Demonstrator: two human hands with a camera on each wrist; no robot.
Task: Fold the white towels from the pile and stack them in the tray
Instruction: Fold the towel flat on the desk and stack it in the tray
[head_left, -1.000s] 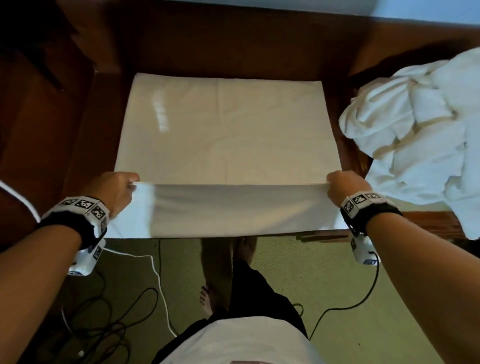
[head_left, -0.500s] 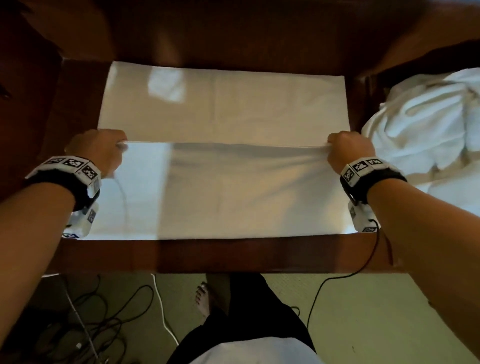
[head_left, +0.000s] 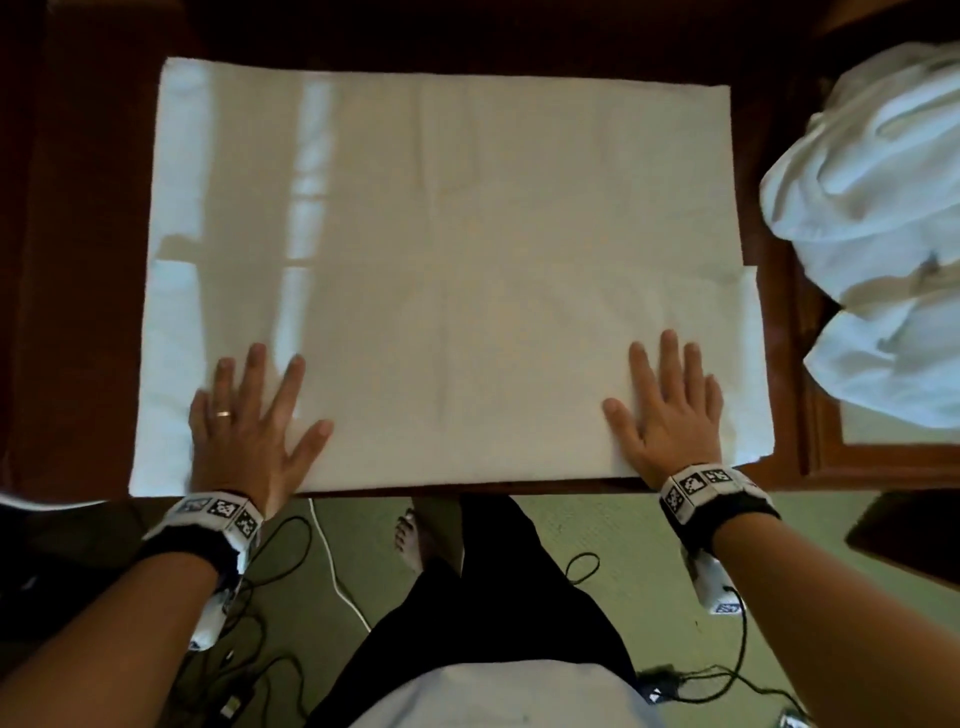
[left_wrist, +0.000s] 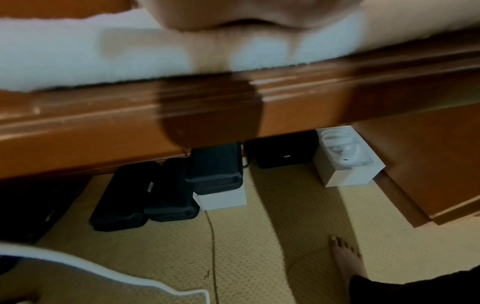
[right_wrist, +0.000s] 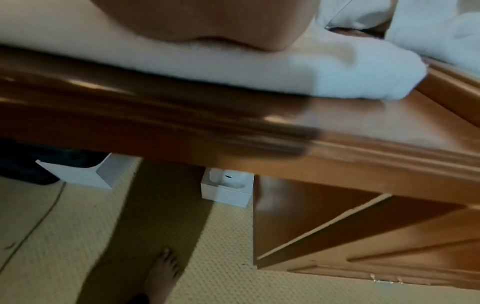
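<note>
A white towel lies folded flat on the dark wooden table, its near edge along the table's front. My left hand lies flat with spread fingers on the towel's near left part. My right hand lies flat on its near right part. Both palms press the cloth; neither holds anything. The wrist views show only the heel of each hand on the towel's edge. A pile of crumpled white towels sits at the right.
The pile rests in a wooden tray at the table's right end. Below the front edge is green carpet with cables and my bare foot. Black cases and white boxes stand under the table.
Both hands carried the towel's near edge away from me to the far edge, let it go, and came back to lie flat on the folded towel's near part.
</note>
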